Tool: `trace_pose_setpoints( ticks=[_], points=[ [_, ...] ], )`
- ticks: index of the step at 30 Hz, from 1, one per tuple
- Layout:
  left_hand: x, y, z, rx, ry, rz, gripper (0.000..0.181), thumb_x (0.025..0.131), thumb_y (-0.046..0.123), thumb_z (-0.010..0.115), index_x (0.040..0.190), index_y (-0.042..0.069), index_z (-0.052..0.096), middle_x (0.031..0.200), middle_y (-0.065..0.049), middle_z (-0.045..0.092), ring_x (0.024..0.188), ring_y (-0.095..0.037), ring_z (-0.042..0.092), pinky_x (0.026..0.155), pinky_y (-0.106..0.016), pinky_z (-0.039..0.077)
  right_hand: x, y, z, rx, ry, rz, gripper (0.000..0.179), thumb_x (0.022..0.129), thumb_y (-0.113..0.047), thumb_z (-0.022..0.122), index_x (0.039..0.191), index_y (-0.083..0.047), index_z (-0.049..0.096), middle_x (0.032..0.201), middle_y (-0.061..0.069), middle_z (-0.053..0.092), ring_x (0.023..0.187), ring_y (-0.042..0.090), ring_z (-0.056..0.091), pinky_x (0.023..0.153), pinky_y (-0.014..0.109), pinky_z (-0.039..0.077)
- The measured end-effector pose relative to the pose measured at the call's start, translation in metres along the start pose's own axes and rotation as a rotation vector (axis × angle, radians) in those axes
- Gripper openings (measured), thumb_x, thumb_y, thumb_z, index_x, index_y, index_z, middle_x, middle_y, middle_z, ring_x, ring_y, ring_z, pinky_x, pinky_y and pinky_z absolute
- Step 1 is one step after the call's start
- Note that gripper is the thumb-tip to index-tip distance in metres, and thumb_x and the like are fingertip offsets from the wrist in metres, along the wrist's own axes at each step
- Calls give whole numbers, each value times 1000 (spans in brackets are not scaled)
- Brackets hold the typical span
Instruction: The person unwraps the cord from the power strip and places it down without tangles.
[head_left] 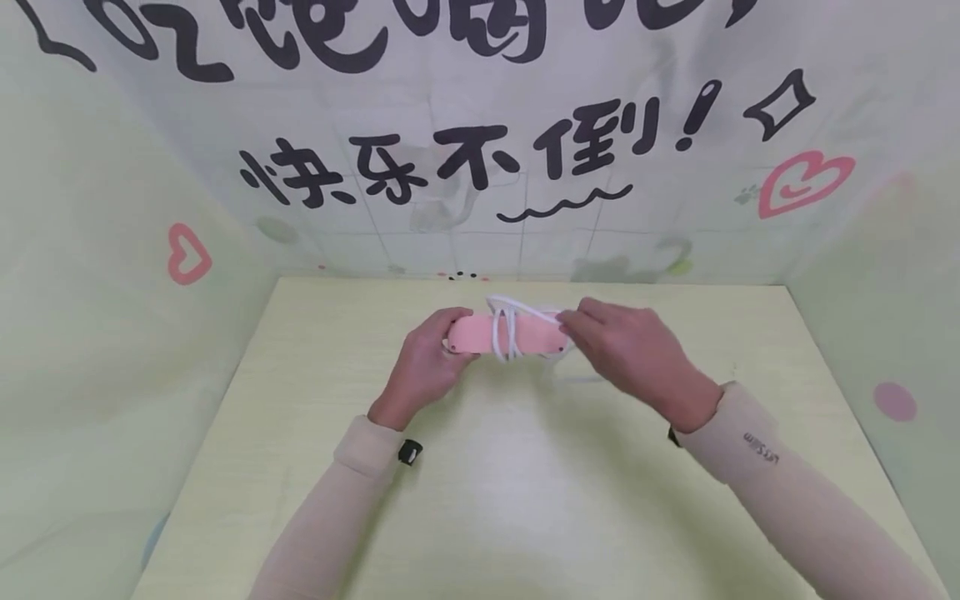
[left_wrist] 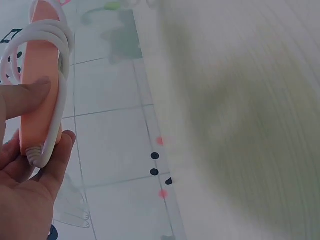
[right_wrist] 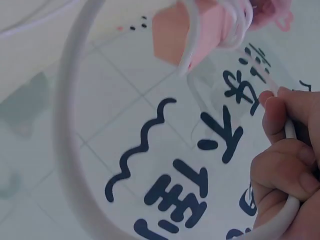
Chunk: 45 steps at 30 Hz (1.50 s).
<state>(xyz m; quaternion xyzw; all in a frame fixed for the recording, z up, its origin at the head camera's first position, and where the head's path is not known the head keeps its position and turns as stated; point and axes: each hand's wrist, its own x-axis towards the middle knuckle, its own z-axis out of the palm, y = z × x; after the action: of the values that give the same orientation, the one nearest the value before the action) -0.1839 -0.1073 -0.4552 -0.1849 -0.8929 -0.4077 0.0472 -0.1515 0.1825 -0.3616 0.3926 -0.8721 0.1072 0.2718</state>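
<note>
A pink power strip (head_left: 474, 335) is held up over the table, with white cord (head_left: 512, 327) wound in several turns round its middle. My left hand (head_left: 433, 360) grips its left end; in the left wrist view the thumb presses the side of the strip (left_wrist: 40, 65), beside the ribbed sleeve where the cord (left_wrist: 61, 107) comes out. At the other end, my right hand (head_left: 637, 352) pinches the cord. The right wrist view shows a large loose loop of cord (right_wrist: 69, 125) running through the curled fingers of that hand (right_wrist: 287, 170). The strip's sockets are hidden.
Below both hands lies a pale wooden table (head_left: 510, 500). A printed cloth wall (head_left: 465, 233) with black lettering rises close behind the strip, and pale green cloth sides (head_left: 90, 350) stand left and right.
</note>
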Motion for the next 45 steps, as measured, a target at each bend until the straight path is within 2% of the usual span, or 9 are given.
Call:
trace_pose_setpoints(
  ticks=[6,12,18,25,27,31,35,41,45],
  points=[
    [-6,5,-3,-71,-56,162,57,83,12,85,135,13,60,128,-1,68,106,-15,63,91,-33,57,20,43,-12,1,13,77,16,89,-5,76,105,-2,77,75,7,65,56,16,54,50,30,47],
    [-11,4,-10,-193,-20,226,60,81,8,86,136,16,61,129,-1,69,105,-14,62,90,-24,55,6,62,11,42,-92,184,12,92,-6,73,103,-2,77,77,7,67,64,19,59,58,35,53],
    [-6,1,-22,-394,59,182,58,82,-1,82,136,12,61,133,-7,66,116,-17,61,107,-22,51,-32,51,38,96,-241,209,10,92,-8,73,99,-3,78,76,5,70,63,15,62,59,35,56],
    [7,-8,-35,-341,215,189,55,82,-2,82,133,8,63,138,-9,65,113,-21,62,100,-16,52,-66,16,33,184,-339,162,9,87,-7,78,96,-9,79,73,-6,64,62,3,56,57,23,52],
    [9,-10,-37,-309,230,179,54,83,-2,81,133,8,62,138,-8,65,113,-21,63,99,-16,52,-69,5,23,200,-305,93,10,86,-7,78,95,-12,79,71,-10,59,60,-2,50,55,17,47],
    [10,-13,-35,-273,231,160,54,83,-2,81,133,6,62,132,-10,67,108,-20,62,98,-16,52,-59,-11,-2,202,-137,-88,22,104,-22,60,96,-13,79,68,-11,50,56,-4,34,50,10,31],
    [8,-15,-30,-267,219,144,54,82,0,83,132,6,62,125,-11,68,104,-20,60,92,-16,52,-30,-15,-29,190,53,-194,42,110,-30,44,102,-9,79,72,-8,60,56,-2,40,45,12,33],
    [2,-13,-17,-229,132,132,57,82,5,84,134,12,62,130,-5,68,108,-16,62,92,-24,54,2,3,-58,91,225,-184,39,108,-29,51,102,-3,80,72,1,68,54,6,53,45,20,44],
    [-2,-10,-11,-233,90,153,59,82,5,85,135,13,62,131,-4,68,112,-17,64,95,-32,57,5,27,-59,54,238,-83,45,107,-35,51,101,-1,79,70,7,66,53,13,53,45,28,44]
  ],
)
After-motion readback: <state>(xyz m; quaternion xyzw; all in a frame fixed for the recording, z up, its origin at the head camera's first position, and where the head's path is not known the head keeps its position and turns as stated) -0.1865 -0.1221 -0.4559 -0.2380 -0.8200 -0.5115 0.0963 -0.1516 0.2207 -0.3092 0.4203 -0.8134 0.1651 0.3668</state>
